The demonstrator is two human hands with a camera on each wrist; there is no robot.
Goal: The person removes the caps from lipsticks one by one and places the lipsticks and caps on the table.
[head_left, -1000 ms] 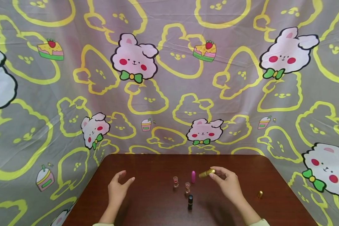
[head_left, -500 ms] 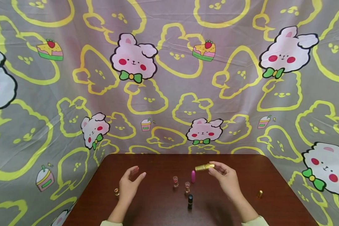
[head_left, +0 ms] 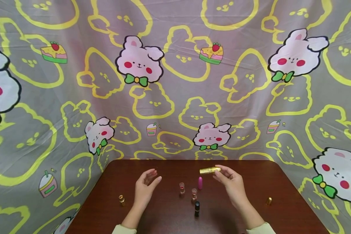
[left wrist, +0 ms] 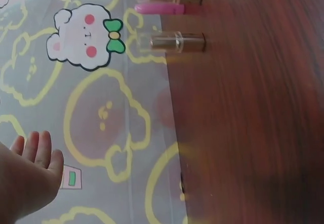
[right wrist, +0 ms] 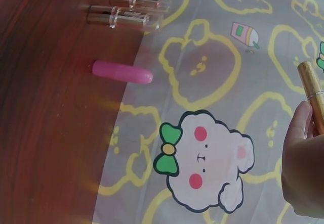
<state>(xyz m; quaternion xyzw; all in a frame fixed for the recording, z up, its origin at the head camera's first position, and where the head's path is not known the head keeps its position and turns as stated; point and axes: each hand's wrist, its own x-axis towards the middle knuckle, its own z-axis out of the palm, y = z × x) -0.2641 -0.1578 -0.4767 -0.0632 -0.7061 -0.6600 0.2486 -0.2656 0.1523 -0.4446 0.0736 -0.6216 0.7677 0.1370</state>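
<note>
My right hand (head_left: 233, 185) holds a gold lipstick tube (head_left: 209, 170) above the table, pinched near one end between thumb and fingers. The tube lies almost level and points left; in the right wrist view the gold tube (right wrist: 310, 85) rises past the thumb. My left hand (head_left: 146, 187) hovers over the table, thumb apart from loosely bent fingers, with nothing in it. Between the hands stand a pink tube (head_left: 200, 183), two clear-capped lipsticks, one farther left (head_left: 182, 188) and one nearer the middle (head_left: 194, 194), and a black lipstick (head_left: 197, 209).
A small gold lipstick-like piece (head_left: 122, 200) stands left of my left forearm. Another small gold piece (head_left: 269, 201) is at the right side of the dark brown table (head_left: 163, 224). A printed cloth (head_left: 175, 87) with rabbit drawings hangs behind and at both sides.
My left hand has moved right, uncovering the small gold piece at the left. The right hand has raised the gold tube slightly and turned it more level.
</note>
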